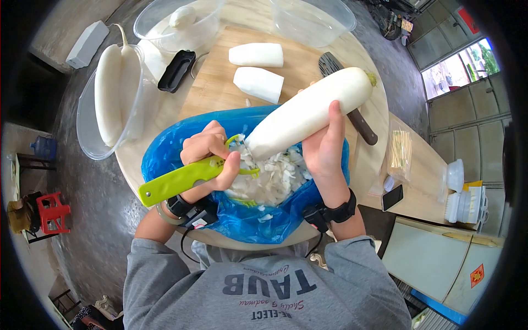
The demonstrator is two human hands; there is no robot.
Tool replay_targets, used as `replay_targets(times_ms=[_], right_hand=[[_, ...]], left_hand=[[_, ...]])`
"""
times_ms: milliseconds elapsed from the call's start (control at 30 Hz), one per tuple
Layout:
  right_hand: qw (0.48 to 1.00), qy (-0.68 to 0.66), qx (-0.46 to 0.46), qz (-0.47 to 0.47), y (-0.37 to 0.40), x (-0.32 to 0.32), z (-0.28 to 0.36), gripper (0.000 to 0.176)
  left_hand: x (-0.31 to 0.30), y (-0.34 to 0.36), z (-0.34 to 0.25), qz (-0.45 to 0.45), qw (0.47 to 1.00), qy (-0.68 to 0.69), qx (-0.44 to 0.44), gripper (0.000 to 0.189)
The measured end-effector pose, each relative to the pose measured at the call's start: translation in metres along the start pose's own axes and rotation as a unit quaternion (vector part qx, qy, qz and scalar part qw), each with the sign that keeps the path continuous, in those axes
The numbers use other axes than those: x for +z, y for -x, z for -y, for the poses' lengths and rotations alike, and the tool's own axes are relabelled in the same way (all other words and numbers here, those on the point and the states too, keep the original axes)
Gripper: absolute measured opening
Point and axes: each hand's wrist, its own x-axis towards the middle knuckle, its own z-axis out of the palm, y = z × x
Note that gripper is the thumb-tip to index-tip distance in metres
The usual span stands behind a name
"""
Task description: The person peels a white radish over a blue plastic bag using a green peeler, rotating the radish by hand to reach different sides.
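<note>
So you're working over the blue bag [170, 135], with white shavings [280, 179] piling up inside. Your left hand [208, 151] is gripping the green peeler [176, 180], fingers closed around it, and your right hand [324, 146] is clasping the big radish [311, 110] from below, thumb along its side. That radish is slanting over the bag, low end by the peeler head, far end wearing its greenish stem stub. Progress-wise, I'd guess partway: two bare white chunks [256, 55] are lying on the board [212, 80], while long whole radishes [108, 99] are waiting in the left tub [85, 124]; can't tell if they're peeled. Room's looking tight on the right, tbh, since the stem end is hanging over the slotted tool [363, 126]. Left's roomier, with the desk edge [127, 170] curving just beyond the peeler handle.
</note>
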Motion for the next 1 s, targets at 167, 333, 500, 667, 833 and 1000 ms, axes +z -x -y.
replay_targets(times_ms=[167, 333, 500, 667, 833, 1000], right_hand=[[0.999, 0.038, -0.028, -0.004, -0.001, 0.000, -0.004, 0.055], [0.999, 0.038, -0.006, 0.014, 0.008, 0.009, -0.004, 0.055], [1.000, 0.016, 0.026, 0.002, -0.002, -0.006, 0.001, 0.055], [0.999, -0.014, 0.041, -0.033, -0.009, -0.008, 0.005, 0.056], [0.999, 0.018, 0.044, 0.003, 0.000, -0.001, -0.005, 0.055], [0.999, 0.027, 0.042, 0.010, 0.005, 0.003, -0.008, 0.055]], left_hand=[[0.004, -0.004, -0.002, 0.012, 1.000, 0.010, 0.011, 0.020], [0.010, -0.010, -0.008, 0.040, 0.999, -0.013, -0.016, 0.019], [0.001, 0.002, 0.004, 0.024, 1.000, 0.004, -0.015, 0.020], [0.004, 0.003, 0.003, -0.025, 0.996, 0.078, -0.039, 0.019], [0.008, -0.003, -0.010, -0.003, 0.992, 0.070, -0.103, 0.018], [0.011, -0.007, -0.012, 0.040, 0.996, -0.004, -0.080, 0.020]])
